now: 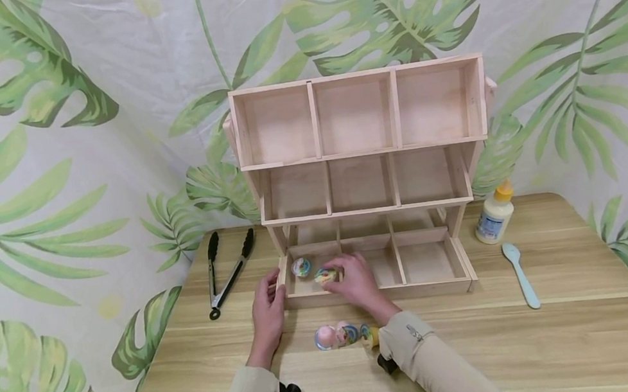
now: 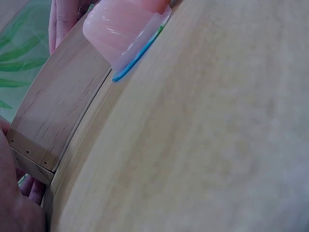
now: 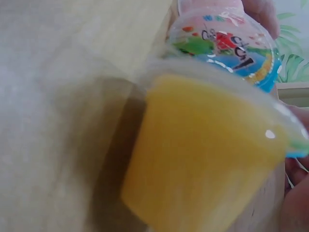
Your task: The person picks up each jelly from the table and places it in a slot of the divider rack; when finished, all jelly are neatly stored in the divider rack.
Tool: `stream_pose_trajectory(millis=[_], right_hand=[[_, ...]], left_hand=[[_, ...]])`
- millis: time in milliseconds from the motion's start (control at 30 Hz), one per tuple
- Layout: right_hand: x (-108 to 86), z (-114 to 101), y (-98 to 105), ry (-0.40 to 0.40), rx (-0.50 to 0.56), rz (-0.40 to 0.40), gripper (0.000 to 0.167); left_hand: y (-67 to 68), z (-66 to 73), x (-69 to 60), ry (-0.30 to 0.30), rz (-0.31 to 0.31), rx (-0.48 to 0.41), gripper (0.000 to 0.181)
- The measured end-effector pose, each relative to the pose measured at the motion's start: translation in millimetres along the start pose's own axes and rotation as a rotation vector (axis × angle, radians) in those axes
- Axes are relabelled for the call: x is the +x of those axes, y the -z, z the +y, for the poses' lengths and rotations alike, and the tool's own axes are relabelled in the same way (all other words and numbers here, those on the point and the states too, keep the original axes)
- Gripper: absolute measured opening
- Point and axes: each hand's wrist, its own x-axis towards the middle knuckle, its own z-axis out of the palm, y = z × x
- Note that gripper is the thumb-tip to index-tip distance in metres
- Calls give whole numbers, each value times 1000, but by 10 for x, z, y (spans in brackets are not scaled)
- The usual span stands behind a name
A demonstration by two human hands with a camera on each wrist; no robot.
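Note:
In the head view my right hand (image 1: 357, 281) pinches a jelly cup (image 1: 325, 276) with a colourful printed lid, over the lower left compartment. Another jelly cup (image 1: 301, 267) sits in that same compartment, lid showing. My left hand (image 1: 268, 311) rests against the left front corner of the wooden rack's bottom tray (image 1: 372, 295), its fingers along the outer side. In front of the tray, on the table, lie a pink jelly cup (image 1: 325, 337), a second pink one (image 1: 346, 333) and a yellow jelly cup (image 3: 203, 154), which looms large in the right wrist view.
The upper tiers of the wooden rack (image 1: 360, 152) rise behind, divided into compartments. Black-tipped tongs (image 1: 228, 283) lie at left on the wooden table (image 1: 577, 256). A glue bottle (image 1: 493, 217) with a yellow cap stands at right, near a light blue spoon (image 1: 521, 276).

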Motion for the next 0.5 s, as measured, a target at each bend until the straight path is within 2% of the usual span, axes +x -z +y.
stream_pose_trajectory(millis=[200,367,500], right_hand=[[47,-14,34,-1,12,-45,40],[83,-5,39,-22,26,-81,41],[110,13,36,-33,34,-98,41]], left_hand=[[5,-9,23,16,-8,-20,42],[14,1,14,14,-12,8,41],[14,4,2,25,-19,-3,40]])
